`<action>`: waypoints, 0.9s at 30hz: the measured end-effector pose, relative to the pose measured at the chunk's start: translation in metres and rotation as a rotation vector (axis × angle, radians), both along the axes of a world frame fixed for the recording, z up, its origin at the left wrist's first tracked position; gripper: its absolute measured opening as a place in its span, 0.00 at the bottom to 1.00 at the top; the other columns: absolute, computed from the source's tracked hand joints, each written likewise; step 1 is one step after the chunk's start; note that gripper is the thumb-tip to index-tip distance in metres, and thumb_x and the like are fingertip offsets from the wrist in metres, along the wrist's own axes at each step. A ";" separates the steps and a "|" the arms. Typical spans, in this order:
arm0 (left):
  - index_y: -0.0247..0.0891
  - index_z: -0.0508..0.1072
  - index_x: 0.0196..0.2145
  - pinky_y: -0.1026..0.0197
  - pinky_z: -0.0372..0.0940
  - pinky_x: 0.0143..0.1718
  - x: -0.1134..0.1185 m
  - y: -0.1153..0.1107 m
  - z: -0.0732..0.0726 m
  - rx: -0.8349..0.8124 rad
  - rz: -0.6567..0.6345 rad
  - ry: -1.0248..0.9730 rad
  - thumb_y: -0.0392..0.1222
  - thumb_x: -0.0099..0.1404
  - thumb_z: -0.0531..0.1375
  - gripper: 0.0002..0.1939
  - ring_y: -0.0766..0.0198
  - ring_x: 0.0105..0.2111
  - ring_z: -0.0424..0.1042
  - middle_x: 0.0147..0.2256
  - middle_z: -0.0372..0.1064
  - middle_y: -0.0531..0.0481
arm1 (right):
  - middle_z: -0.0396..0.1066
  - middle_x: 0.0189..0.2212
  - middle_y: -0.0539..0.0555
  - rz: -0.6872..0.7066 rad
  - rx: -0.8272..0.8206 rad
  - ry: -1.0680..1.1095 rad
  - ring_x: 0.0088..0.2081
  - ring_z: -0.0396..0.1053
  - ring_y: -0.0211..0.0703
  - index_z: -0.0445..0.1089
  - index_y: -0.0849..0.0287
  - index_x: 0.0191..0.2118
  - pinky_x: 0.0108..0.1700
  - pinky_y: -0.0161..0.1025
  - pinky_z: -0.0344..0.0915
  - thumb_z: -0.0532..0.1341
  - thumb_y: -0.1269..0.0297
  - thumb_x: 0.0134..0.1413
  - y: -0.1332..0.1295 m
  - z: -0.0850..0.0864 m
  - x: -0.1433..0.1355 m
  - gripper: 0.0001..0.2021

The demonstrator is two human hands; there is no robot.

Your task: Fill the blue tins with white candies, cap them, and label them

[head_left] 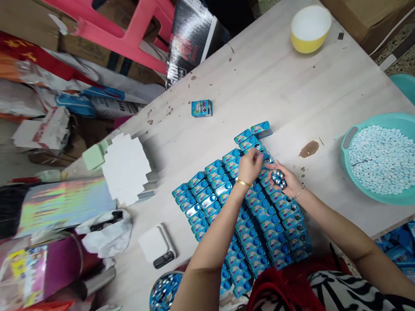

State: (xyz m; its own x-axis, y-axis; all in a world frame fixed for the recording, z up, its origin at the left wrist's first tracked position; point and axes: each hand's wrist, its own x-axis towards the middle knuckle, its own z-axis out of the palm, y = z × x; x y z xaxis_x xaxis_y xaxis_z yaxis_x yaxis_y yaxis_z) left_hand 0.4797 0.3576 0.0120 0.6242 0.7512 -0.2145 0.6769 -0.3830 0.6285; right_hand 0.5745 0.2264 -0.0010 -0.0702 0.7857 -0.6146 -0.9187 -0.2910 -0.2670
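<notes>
Rows of small blue boxes [223,188] with round openings in their tops stand side by side on the table. My left hand [250,165], with a gold bangle at the wrist, is closed over the upper right part of the rows; what its fingertips hold is too small to make out. Just right of it, my right hand [287,181] is turned palm up and cups several shiny blue-and-silver pieces [279,179]. Dark or silvery spots show in the openings of some boxes at the right edge. One blue box [201,108] lies apart, farther up the table.
A teal basin [346,157] of pale tablets stands at the right, a yellow-and-white bowl [306,43] at the top right. On the left are stacked white cards [126,168] and a white device [154,244]. A bowl [152,298] of blue-and-silver pieces sits at the bottom.
</notes>
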 end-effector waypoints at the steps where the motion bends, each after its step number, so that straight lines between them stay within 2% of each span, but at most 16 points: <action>1: 0.38 0.70 0.31 0.63 0.59 0.32 0.003 0.011 -0.004 0.013 0.084 0.054 0.43 0.64 0.54 0.08 0.64 0.26 0.65 0.24 0.66 0.52 | 0.70 0.25 0.50 -0.012 0.015 0.007 0.22 0.66 0.36 0.69 0.61 0.42 0.15 0.28 0.53 0.55 0.56 0.61 0.000 0.001 0.002 0.14; 2: 0.38 0.70 0.30 0.63 0.59 0.31 0.007 0.023 -0.008 0.026 0.140 0.121 0.43 0.62 0.56 0.08 0.64 0.27 0.66 0.24 0.67 0.52 | 0.70 0.26 0.51 -0.024 0.026 0.008 0.23 0.67 0.37 0.69 0.61 0.44 0.15 0.28 0.54 0.54 0.58 0.60 0.000 0.001 0.004 0.14; 4: 0.39 0.70 0.25 0.63 0.60 0.33 0.014 0.047 -0.016 0.028 0.166 0.268 0.43 0.59 0.59 0.07 0.62 0.29 0.68 0.25 0.68 0.51 | 0.71 0.28 0.52 -0.040 0.032 -0.005 0.25 0.69 0.39 0.69 0.61 0.45 0.16 0.30 0.56 0.54 0.61 0.58 -0.002 0.002 0.007 0.14; 7: 0.38 0.69 0.20 0.62 0.62 0.33 0.023 0.075 -0.027 -0.075 0.088 0.456 0.46 0.56 0.63 0.12 0.60 0.30 0.70 0.23 0.68 0.49 | 0.70 0.29 0.51 -0.035 0.030 -0.015 0.25 0.68 0.38 0.69 0.59 0.45 0.16 0.29 0.56 0.56 0.59 0.58 -0.004 -0.001 0.010 0.13; 10: 0.38 0.69 0.19 0.60 0.64 0.34 0.029 0.088 -0.034 -0.168 0.006 0.575 0.51 0.56 0.64 0.16 0.59 0.28 0.70 0.20 0.66 0.48 | 0.70 0.28 0.51 -0.019 0.016 -0.014 0.24 0.67 0.36 0.69 0.59 0.43 0.16 0.29 0.54 0.56 0.55 0.60 -0.005 -0.004 0.010 0.13; 13: 0.37 0.71 0.23 0.59 0.64 0.39 0.034 0.090 -0.034 -0.141 -0.013 0.602 0.51 0.55 0.65 0.15 0.57 0.32 0.70 0.22 0.67 0.47 | 0.69 0.27 0.50 -0.006 -0.014 -0.040 0.23 0.66 0.36 0.68 0.59 0.42 0.15 0.28 0.52 0.55 0.51 0.61 -0.004 -0.004 0.009 0.16; 16: 0.37 0.71 0.24 0.58 0.64 0.41 0.036 0.075 -0.021 -0.014 -0.002 0.607 0.48 0.56 0.66 0.13 0.53 0.37 0.71 0.26 0.68 0.45 | 0.69 0.26 0.50 0.005 -0.024 -0.074 0.22 0.66 0.36 0.68 0.59 0.42 0.15 0.28 0.53 0.54 0.46 0.61 -0.006 -0.002 0.008 0.20; 18: 0.37 0.71 0.26 0.57 0.63 0.41 0.032 0.053 -0.006 0.057 -0.027 0.504 0.47 0.60 0.62 0.11 0.54 0.37 0.71 0.27 0.68 0.45 | 0.69 0.26 0.50 0.015 -0.027 -0.083 0.22 0.66 0.36 0.68 0.59 0.43 0.15 0.29 0.54 0.52 0.42 0.61 -0.008 0.000 0.009 0.23; 20: 0.37 0.73 0.34 0.58 0.63 0.41 0.022 0.025 0.009 0.029 -0.157 0.261 0.46 0.63 0.59 0.10 0.58 0.35 0.70 0.29 0.69 0.47 | 0.70 0.26 0.51 0.037 -0.041 -0.091 0.21 0.67 0.36 0.68 0.58 0.42 0.15 0.29 0.54 0.50 0.39 0.60 -0.010 0.001 0.010 0.26; 23: 0.39 0.72 0.47 0.60 0.64 0.43 0.004 -0.014 0.027 -0.104 -0.498 -0.050 0.45 0.63 0.58 0.15 0.61 0.37 0.68 0.36 0.70 0.47 | 0.68 0.22 0.50 0.098 -0.082 -0.108 0.18 0.65 0.36 0.69 0.59 0.38 0.14 0.30 0.54 0.49 0.34 0.58 -0.013 0.003 0.009 0.30; 25: 0.40 0.73 0.47 0.58 0.63 0.46 -0.005 -0.032 0.031 -0.085 -0.626 -0.089 0.42 0.64 0.55 0.14 0.59 0.41 0.68 0.39 0.70 0.46 | 0.67 0.20 0.50 0.160 -0.102 -0.102 0.16 0.63 0.36 0.69 0.59 0.38 0.13 0.31 0.53 0.48 0.32 0.55 -0.014 0.004 0.006 0.32; 27: 0.40 0.74 0.42 0.57 0.62 0.47 -0.011 -0.044 0.031 -0.015 -0.648 -0.063 0.40 0.66 0.52 0.12 0.58 0.41 0.68 0.39 0.70 0.45 | 0.66 0.18 0.50 0.227 -0.107 -0.075 0.15 0.63 0.37 0.69 0.59 0.38 0.12 0.32 0.53 0.47 0.30 0.53 -0.015 0.004 0.001 0.34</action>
State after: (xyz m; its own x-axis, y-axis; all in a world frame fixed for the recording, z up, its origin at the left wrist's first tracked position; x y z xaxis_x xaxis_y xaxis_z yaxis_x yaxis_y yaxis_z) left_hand 0.4684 0.3133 0.0429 0.9616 0.2155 -0.1702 0.2733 -0.6924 0.6677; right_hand 0.5754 0.2113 0.0026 -0.1879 0.6852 -0.7037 -0.8055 -0.5174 -0.2888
